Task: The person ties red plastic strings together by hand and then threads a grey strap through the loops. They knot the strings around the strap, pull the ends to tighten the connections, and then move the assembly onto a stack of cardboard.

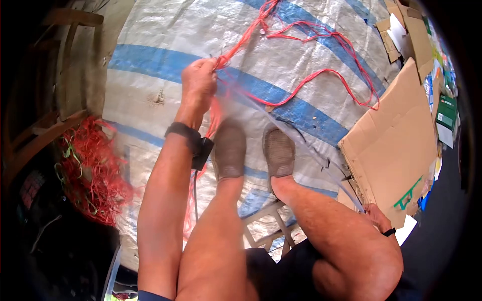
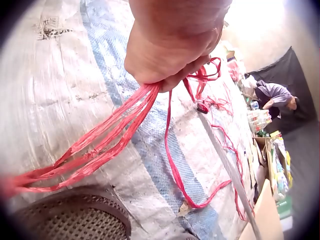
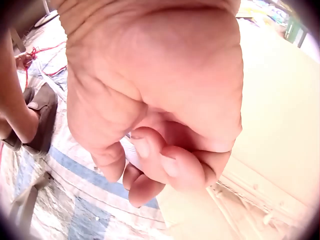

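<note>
My left hand (image 1: 198, 83) grips a bundle of red plastic twine (image 2: 115, 120) above the tarp. Loose strands hang from below its fingers, and others trail away over the floor. A long whitish strip (image 2: 222, 155) stretches taut from near the left hand across to my right hand (image 1: 377, 220). Beside my right knee, the right hand pinches the strip's end between curled fingers (image 3: 170, 165), where only a little white (image 3: 131, 152) shows. More red twine (image 1: 331, 72) lies in loops ahead of my shoes.
A white tarp with blue stripes (image 1: 155, 62) covers the floor. Flattened cardboard (image 1: 391, 145) lies on the right, near packages. At left sits a tangled red twine heap (image 1: 93, 170) beside wooden furniture (image 1: 50, 135). Another person (image 2: 275, 95) bends over in the background.
</note>
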`<move>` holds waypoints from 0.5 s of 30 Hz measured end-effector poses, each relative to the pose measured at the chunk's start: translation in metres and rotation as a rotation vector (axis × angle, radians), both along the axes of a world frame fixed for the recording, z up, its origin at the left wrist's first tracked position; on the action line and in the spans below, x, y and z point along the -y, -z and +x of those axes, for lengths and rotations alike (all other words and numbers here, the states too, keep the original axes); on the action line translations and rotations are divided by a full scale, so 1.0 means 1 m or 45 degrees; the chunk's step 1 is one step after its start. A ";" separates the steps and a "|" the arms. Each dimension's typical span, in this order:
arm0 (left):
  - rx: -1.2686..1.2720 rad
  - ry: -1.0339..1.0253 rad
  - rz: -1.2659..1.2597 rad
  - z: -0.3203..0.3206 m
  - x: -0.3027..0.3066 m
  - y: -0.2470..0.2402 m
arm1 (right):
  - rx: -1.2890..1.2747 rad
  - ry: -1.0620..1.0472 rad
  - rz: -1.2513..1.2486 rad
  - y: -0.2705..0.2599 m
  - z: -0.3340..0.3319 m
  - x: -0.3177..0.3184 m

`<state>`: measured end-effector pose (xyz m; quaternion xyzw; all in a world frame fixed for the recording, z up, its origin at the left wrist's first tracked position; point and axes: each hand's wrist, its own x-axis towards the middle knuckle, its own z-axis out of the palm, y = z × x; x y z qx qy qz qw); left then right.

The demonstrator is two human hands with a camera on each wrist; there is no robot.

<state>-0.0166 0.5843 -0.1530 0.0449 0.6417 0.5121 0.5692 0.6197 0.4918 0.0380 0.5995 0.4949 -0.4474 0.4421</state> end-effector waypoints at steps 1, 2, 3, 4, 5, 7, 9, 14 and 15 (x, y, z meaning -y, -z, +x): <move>-0.002 -0.015 -0.012 0.001 0.000 0.000 | 0.019 0.031 0.003 -0.006 0.007 0.002; -0.004 -0.028 -0.027 0.001 -0.001 -0.001 | 0.043 0.053 -0.008 -0.013 0.016 0.007; 0.012 -0.024 -0.025 0.002 0.000 -0.002 | 0.067 0.070 -0.015 -0.018 0.023 0.010; 0.019 -0.017 -0.016 0.003 -0.001 -0.002 | 0.095 0.079 -0.026 -0.026 0.029 0.011; 0.019 -0.024 -0.024 0.004 0.000 -0.003 | 0.118 0.088 -0.040 -0.032 0.034 0.012; 0.014 -0.030 -0.033 0.006 -0.001 -0.002 | 0.156 0.107 -0.062 -0.041 0.042 0.011; 0.028 -0.046 -0.018 0.006 0.000 -0.001 | 0.194 0.120 -0.079 -0.051 0.042 0.007; 0.016 -0.078 -0.014 0.004 0.001 0.001 | 0.471 0.027 -0.520 -0.056 0.013 -0.044; -0.010 -0.068 -0.029 0.005 0.001 -0.001 | 0.476 0.036 -0.519 -0.054 0.003 -0.053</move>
